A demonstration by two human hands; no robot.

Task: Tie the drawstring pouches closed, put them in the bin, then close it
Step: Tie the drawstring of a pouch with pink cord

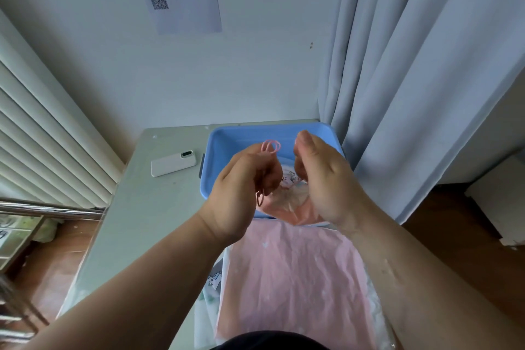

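Pouch (286,209) of thin, crinkled pink fabric is held hanging above the blue plastic bin (209,173), between the hands. Its slender looped cord (272,146) is pinched by the left hand (241,193), the nearer grip; the right hand (326,176) is curled beside the gathered mouth, though whether anything is gripped cannot be told.

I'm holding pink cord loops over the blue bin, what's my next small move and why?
Probably pull the cord loops tight with the left hand while the right hand steadies the pouch; the loops stand open and loose, so the tie looks unfinished.
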